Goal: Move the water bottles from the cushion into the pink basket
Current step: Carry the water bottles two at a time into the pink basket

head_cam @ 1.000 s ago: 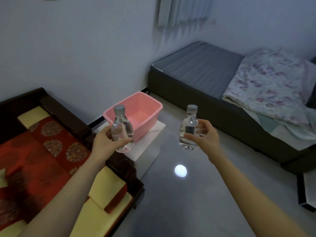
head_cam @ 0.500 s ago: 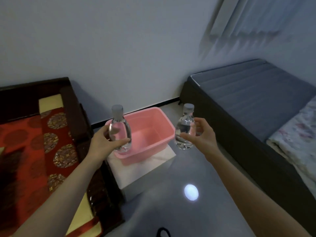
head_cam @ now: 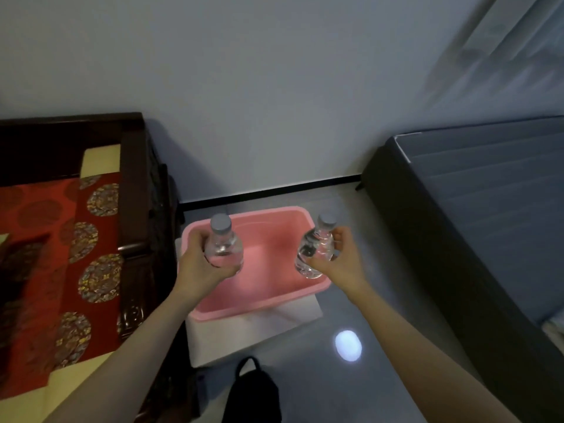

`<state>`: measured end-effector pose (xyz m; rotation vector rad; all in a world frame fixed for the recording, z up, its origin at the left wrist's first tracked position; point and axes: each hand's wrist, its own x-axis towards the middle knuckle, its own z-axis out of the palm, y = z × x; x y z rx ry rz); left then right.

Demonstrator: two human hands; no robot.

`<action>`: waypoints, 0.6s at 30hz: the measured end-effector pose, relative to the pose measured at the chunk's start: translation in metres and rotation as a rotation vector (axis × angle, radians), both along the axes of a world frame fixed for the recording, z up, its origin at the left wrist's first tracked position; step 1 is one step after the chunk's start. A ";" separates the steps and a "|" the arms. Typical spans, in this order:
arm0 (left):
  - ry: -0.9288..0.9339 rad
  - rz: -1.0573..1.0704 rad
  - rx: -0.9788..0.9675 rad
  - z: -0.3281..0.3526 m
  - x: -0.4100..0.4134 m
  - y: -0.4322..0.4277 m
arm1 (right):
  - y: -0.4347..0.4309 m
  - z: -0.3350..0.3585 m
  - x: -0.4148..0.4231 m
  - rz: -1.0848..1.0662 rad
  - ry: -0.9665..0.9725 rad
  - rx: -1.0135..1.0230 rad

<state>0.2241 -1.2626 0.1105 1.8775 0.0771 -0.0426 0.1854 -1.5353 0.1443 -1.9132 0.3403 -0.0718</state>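
The pink basket [head_cam: 259,308] sits on a low white stand just below my hands. My left hand [head_cam: 200,265] grips a clear water bottle [head_cam: 223,245] with a grey cap, held upright over the basket's left side. My right hand [head_cam: 341,261] grips a second clear bottle [head_cam: 316,250], tilted slightly, over the basket's right rim. The red patterned cushion [head_cam: 76,254] lies to the left on a dark wooden seat. No bottle shows on the visible part of the cushion.
The dark wooden armrest [head_cam: 137,227] stands between cushion and basket. A dark grey bed [head_cam: 473,209] fills the right side. A black bag [head_cam: 253,392] lies on the glossy floor in front of the white stand [head_cam: 244,334]. A wall is close behind.
The view has closed in on the basket and tipped downward. Both hands, each with its bottle, have come from in front of the basket to above its opening.
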 end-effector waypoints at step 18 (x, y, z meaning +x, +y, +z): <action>0.163 0.202 0.034 -0.152 0.113 -0.083 | 0.017 -0.162 0.132 -0.117 0.208 -0.116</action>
